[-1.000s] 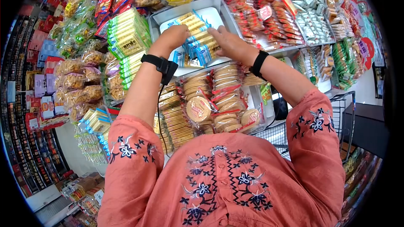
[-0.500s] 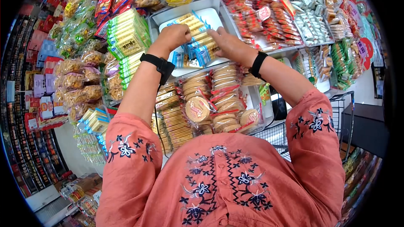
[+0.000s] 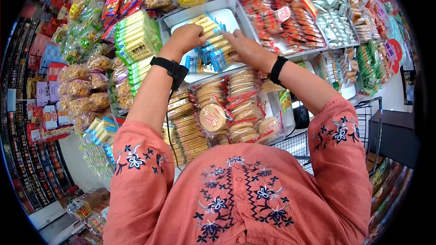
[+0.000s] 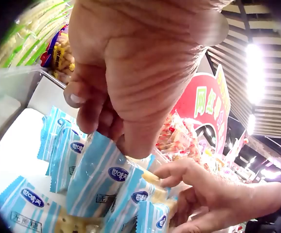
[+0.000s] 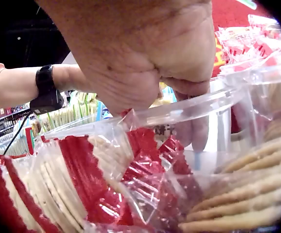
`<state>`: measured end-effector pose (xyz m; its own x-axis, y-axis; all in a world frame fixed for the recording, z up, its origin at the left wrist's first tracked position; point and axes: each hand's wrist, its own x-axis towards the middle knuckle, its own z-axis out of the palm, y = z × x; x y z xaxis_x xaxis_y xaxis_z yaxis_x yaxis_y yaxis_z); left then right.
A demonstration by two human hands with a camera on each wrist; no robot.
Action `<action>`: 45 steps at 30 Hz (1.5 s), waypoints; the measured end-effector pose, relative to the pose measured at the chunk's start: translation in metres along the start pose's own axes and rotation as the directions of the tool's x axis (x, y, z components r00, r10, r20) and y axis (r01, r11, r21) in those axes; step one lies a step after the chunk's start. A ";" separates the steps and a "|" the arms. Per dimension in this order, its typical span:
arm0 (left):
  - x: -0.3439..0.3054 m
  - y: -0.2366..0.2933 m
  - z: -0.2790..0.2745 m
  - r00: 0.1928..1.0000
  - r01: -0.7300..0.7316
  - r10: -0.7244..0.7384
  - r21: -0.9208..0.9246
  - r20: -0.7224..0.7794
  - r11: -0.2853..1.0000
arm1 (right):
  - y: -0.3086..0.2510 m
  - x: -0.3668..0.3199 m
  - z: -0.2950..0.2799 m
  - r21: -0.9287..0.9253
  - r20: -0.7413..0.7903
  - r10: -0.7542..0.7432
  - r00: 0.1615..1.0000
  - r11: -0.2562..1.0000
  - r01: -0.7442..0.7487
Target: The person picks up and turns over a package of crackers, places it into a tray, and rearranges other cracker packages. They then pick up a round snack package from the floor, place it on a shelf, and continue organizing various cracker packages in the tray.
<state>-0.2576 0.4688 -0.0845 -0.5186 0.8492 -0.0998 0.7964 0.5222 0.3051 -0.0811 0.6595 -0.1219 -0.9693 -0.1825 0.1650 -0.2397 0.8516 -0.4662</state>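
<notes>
Blue-and-white wrapped cracker packets [image 3: 217, 59] lie in a clear-walled tray [image 3: 170, 18] with a white base. My left hand [image 3: 185, 40] is over the left end of the row. In the left wrist view, its thumb and fingers pinch the top of one blue cracker packet [image 4: 97, 174]. At the row's right end is my right hand [image 3: 250, 50], its bent fingers round the packet ends in the left wrist view. From the right wrist, those fingers [image 5: 196, 126] show behind the tray's clear wall. Another cracker packet [image 4: 31, 204] lies flat nearer the front.
Bagged round biscuits [image 3: 215, 118] fill a bin in front of the tray. Green-wrapped packets [image 3: 136, 36] are stacked at left, red-wrapped snacks [image 3: 309, 22] at right. A wire shopping cart [image 3: 295, 147] stands at lower right. A cable [image 3: 169, 127] hangs from the left wrist.
Both hands stay almost in place over the tray. The blue-ended packets between them have shifted slightly since the earliest frame.
</notes>
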 end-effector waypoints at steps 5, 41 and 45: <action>-0.007 -0.004 0.002 0.996 0.017 -0.024 -0.092 -0.081 0.996 | 0.002 0.000 0.003 -0.007 -0.015 -0.014 1.000 1.000 0.014; -0.057 0.001 0.042 0.924 0.288 -0.292 0.052 0.246 0.956 | 0.006 0.006 0.017 -0.052 0.010 0.071 0.997 0.996 -0.070; -0.052 -0.001 0.044 0.904 0.378 -0.374 0.026 0.209 0.926 | 0.004 0.005 0.018 -0.067 0.009 0.080 0.997 0.995 -0.079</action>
<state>-0.2180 0.4277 -0.1218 -0.7018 0.5882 -0.4019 0.5494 0.8060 0.2203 -0.0878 0.6535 -0.1388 -0.9858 -0.1181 0.1197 -0.1580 0.8945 -0.4183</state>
